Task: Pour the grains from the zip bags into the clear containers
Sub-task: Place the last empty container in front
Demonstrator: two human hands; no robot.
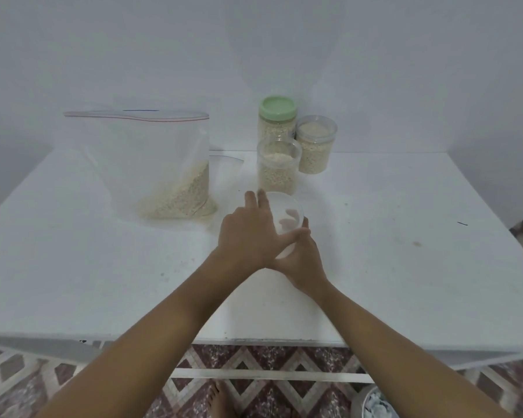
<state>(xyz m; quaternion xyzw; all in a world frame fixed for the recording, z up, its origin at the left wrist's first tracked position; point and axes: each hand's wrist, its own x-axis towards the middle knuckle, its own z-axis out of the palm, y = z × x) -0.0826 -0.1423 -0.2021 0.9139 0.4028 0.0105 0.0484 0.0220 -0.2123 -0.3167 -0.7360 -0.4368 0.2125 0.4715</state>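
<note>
Starting at the left, the bag stands upright on the table, its grains slumped into the lower right corner; whether the zip is sealed cannot be told. In the middle, your left hand wraps the empty jar, fingers curled round its far side, while your right hand grips it lower down. Whether it rests on the table is unclear. Set it flat, mouth up, just right of the bag, before letting go. Close behind it stands a full open jar, with a green-lidded jar and a third jar further back and right. All three are near enough to knock, so swing the bag clear of them.
</note>
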